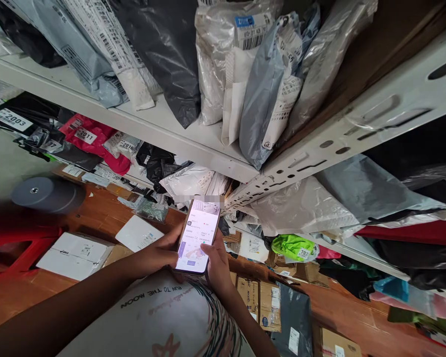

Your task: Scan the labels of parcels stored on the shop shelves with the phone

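A lit smartphone (196,235) is held upright in front of my printed white shirt (159,317), its screen facing me. My left hand (167,248) grips the phone along its left edge, with the thumb near the lower left corner. On the other side, my right hand (217,258) wraps the right edge, and its thumb lies over the lower part of the screen. The screen shows white and purple areas with small text that I cannot read. Just beyond the phone's top, a white parcel bag (193,182) lies on the lower shelf.
Shelves (134,126) packed with bagged parcels rise ahead; a perforated metal post (301,158) slants across the right. Cartons (269,305) and a white box (74,255) lie on the wooden floor (29,310). A grey round stool (46,193) and red plastic furniture (22,250) stand left.
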### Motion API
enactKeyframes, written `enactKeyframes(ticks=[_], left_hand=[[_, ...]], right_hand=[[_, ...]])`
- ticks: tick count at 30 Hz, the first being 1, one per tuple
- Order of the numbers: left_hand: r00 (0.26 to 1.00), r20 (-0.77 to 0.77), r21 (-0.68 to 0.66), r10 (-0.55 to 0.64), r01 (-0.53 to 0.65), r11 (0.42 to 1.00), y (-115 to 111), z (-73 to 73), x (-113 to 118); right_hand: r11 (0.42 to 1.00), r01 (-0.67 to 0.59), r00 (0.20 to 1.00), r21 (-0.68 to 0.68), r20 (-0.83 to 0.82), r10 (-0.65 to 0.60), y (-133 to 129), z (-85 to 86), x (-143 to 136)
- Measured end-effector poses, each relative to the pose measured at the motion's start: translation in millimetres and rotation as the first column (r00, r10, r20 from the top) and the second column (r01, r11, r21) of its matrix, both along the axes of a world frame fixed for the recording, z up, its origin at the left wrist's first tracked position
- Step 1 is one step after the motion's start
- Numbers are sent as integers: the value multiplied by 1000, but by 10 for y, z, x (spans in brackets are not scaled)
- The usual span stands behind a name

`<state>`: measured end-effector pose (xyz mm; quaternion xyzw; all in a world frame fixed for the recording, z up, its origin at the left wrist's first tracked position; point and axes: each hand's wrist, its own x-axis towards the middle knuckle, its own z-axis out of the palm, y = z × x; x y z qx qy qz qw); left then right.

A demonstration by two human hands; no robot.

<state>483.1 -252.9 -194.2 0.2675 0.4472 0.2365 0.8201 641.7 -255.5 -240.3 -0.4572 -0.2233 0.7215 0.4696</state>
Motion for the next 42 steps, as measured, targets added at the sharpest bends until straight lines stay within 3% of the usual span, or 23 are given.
enactKeyframes(ticks=[7,22,28,36,42], left_hand=[[998,-12,10,56,-56,998,-23,28,10],[1000,26,62,-4,3,998,-22,-123,-22],[998,64,30,15,-17,999,-13,-64,-25],[997,-43,83,58,-54,995,-24,-162,12],[993,-112,90,44,-34,995,-4,-79,47]], right_hand=[[1000,6,1000,10,-13,-6,-3,3,-24],[1000,15,1000,21,23,-16,-1,32,18],[999,-5,1000,46,14,4,-11,66,26],[995,-78,996,55,37,76,-14,155,44],[992,-69,997,107,39,65,-32,65,41]])
